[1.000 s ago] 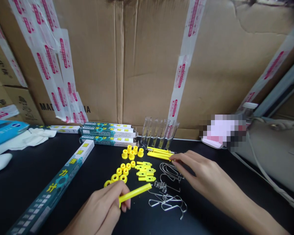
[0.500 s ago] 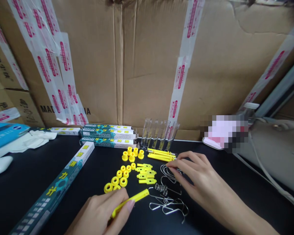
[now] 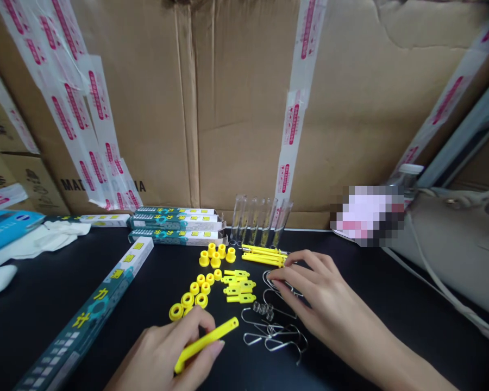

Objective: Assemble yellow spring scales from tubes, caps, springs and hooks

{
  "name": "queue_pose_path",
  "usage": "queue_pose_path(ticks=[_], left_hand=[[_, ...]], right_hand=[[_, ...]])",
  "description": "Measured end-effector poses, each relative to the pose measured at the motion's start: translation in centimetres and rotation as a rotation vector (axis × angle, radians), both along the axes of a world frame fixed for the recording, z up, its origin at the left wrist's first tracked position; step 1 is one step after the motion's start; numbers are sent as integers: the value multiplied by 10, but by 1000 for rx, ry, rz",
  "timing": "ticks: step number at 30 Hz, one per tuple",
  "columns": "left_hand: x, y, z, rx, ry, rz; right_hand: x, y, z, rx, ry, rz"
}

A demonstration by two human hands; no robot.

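Two hands over the desk (image 3: pixel 44 304): left hand (image 3: pixel 163 353), right hand (image 3: pixel 330 298).
Left fingers (image 3: pixel 191 320) close around a yellow plastic rod (image 3: pixel 206 345); right fingers (image 3: pixel 305 260) curve onto bent wire hooks (image 3: pixel 279 285), grip indeterminate, near yellow plastic tabs (image 3: pixel 238 288).

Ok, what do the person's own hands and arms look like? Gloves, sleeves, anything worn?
The left hand and right hand are both bare, with no gloves. The right forearm is bare down to the frame edge, with no sleeve. No ring, watch, bracelet, cable or marker shows on either hand.
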State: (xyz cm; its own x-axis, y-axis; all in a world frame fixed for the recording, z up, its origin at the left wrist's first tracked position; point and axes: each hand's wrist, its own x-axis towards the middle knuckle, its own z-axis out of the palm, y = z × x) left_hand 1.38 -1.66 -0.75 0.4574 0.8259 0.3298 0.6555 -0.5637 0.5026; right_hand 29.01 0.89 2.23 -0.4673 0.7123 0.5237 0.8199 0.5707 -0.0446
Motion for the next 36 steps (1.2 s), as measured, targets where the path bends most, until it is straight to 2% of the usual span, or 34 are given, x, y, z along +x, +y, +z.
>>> queue_pose_path(ticks=[7,15,24,36], left_hand=[[2,2,6,55,-69,5],[2,0,6,34,-1,-4],[2,-2,7,95,18,-161],[1,-2,4,47,23,-207]], right_hand=[[-11,-6,-3,-60,160,86],[-24,-21,-7,-102,251,211],[-39,-28,-5,34,331,405],[-44,-30,-12,82,411,407]])
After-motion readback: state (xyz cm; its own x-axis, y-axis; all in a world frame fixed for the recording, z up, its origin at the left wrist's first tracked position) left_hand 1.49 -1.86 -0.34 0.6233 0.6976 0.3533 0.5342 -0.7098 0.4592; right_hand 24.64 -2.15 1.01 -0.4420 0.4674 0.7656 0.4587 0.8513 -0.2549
